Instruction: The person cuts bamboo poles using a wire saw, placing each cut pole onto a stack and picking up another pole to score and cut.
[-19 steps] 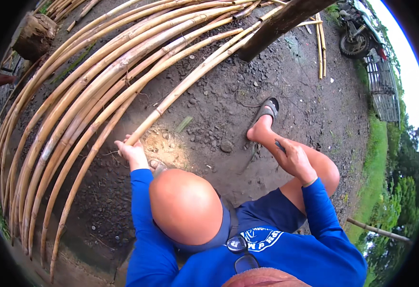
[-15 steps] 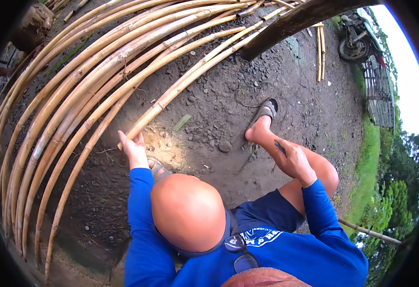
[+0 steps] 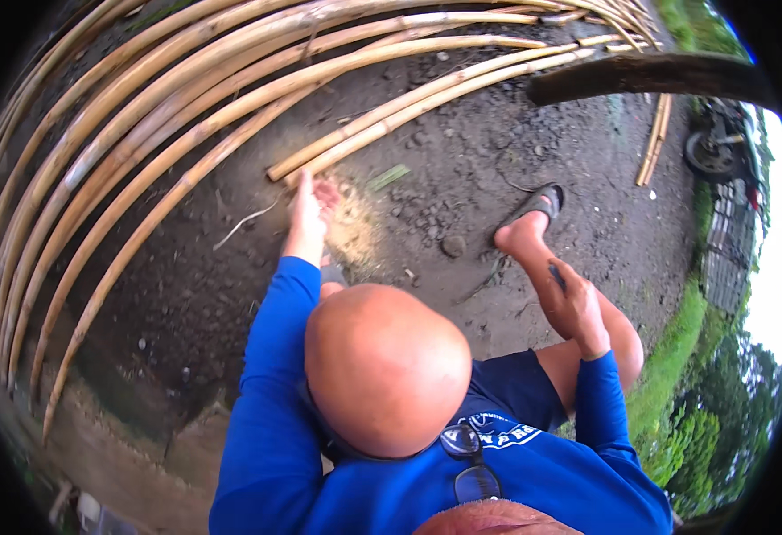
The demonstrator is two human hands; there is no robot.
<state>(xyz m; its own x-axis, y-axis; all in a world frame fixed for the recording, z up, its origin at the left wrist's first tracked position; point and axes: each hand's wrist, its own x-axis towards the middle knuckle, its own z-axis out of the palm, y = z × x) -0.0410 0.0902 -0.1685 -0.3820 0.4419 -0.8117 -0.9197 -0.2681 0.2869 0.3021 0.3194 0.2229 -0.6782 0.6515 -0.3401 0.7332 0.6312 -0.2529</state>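
Left hand (image 3: 309, 212) has reached farther to the bamboo poles (image 3: 391, 116) | fingers open, touching cut ends | right hand (image 3: 578, 308) clenched on dark tool (image 3: 557, 275)

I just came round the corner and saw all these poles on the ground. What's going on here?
A person in a blue long-sleeved shirt crouches on bare dirt beside a row of long bamboo poles. The left hand reaches out to the cut ends of the two nearest poles, by a patch of pale sawdust. The right hand rests on the raised right knee, holding a small dark object I cannot identify. The right foot wears a sandal. A motorcycle stands at the far right.
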